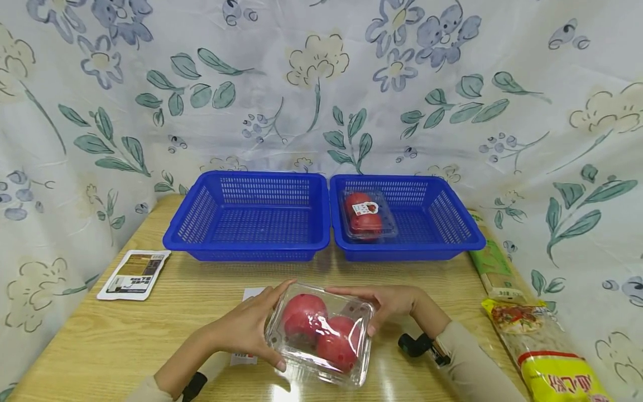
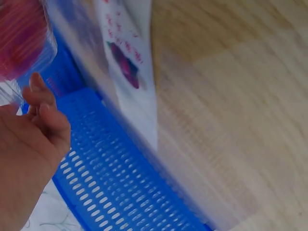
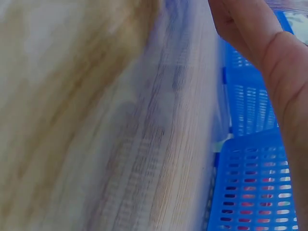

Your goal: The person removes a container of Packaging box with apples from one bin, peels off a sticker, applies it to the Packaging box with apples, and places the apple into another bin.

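A clear plastic clamshell box (image 1: 321, 335) with two round, pinkish-red fruits or tomatoes in it is held tilted above the front of the table. My left hand (image 1: 246, 329) grips its left side, thumb low and fingers at the upper corner. On the opposite side, my right hand (image 1: 392, 304) holds the upper right edge and corner. The left wrist view shows part of the box (image 2: 21, 38), blurred, beyond the hand (image 2: 29, 144). A white printed paper (image 1: 244, 359) lies beneath my left hand, partly hidden. The right wrist view cuts off the fingers.
Two blue plastic baskets stand side by side at the back: a left basket (image 1: 246, 245) and a right basket (image 1: 417, 245) holding a similar labelled box (image 1: 369, 215). A flat white packet (image 1: 134, 274) lies left. Along the right edge are a green packet (image 1: 494, 268) and a yellow-ended bag (image 1: 547, 346).
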The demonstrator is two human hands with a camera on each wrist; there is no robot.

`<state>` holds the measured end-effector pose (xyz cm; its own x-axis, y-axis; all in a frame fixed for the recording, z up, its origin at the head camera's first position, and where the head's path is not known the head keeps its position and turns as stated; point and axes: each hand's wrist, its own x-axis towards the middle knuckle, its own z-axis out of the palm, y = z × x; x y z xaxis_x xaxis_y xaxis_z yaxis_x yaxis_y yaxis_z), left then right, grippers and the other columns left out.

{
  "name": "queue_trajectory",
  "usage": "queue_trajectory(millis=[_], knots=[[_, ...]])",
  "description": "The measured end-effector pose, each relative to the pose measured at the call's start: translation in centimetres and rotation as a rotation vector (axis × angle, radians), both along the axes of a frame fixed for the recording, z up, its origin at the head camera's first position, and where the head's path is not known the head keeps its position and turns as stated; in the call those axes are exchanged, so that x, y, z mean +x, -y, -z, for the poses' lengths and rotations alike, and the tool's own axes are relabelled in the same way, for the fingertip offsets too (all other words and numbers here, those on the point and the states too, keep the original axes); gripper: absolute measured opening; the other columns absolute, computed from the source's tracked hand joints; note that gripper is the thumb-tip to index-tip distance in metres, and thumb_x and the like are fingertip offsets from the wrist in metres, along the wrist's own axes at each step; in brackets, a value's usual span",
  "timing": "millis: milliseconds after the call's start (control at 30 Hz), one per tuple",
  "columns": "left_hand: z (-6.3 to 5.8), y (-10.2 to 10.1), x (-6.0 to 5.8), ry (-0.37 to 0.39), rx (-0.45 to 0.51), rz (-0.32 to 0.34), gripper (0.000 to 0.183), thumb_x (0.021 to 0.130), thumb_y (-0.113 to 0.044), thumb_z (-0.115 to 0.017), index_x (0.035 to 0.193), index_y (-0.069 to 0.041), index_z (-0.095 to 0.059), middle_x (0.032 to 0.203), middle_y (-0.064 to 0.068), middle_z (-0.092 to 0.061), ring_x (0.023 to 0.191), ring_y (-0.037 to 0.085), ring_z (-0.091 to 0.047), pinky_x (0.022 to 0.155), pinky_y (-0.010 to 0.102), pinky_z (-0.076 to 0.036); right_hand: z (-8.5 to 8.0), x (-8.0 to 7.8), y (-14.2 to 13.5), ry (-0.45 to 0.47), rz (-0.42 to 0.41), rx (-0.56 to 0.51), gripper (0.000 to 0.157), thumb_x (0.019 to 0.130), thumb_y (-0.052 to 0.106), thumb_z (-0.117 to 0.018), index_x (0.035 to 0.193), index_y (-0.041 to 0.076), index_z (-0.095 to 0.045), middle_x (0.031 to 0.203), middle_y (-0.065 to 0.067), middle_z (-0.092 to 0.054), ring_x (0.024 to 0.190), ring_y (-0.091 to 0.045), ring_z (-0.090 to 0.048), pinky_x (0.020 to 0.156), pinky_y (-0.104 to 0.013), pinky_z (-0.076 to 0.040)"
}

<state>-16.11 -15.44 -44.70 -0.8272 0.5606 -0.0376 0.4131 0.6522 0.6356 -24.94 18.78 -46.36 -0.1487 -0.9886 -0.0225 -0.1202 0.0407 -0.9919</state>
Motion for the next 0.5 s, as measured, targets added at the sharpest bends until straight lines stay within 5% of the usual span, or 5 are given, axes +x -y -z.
queue_trajectory(millis=[367, 500], knots=[[1.2, -0.1, 0.4, -0.052, -0.047, -0.067, 0.141, 0.049, -0.074, -0.084, 0.161, -0.027, -0.011, 0.155, 0.022, -0.038, 0.141, 0.055, -0.029, 0.106, 0.076, -0.021, 0.2, -0.9, -0.1, 0.043, 0.033, 0.058, 0.099, 0.087, 0.023, -0.077, 0.159, 0.006, -0.012, 0.164, -0.021, -0.015, 0.145, -0.026, -0.034, 0.115, -0.037, -0.034], [1.5, 0.1, 0.4, -0.041, -0.031, -0.095, 0.140, 0.050, -0.075, -0.083, 0.160, -0.027, -0.012, 0.156, 0.019, -0.036, 0.143, 0.050, -0.030, 0.105, 0.077, -0.020, 0.3, -0.2, -0.5, 0.090, 0.134, 0.038, 0.085, 0.091, 0.008, -0.070, 0.158, 0.004, -0.018, 0.156, -0.028, -0.028, 0.129, -0.021, -0.051, 0.103, -0.033, -0.046]])
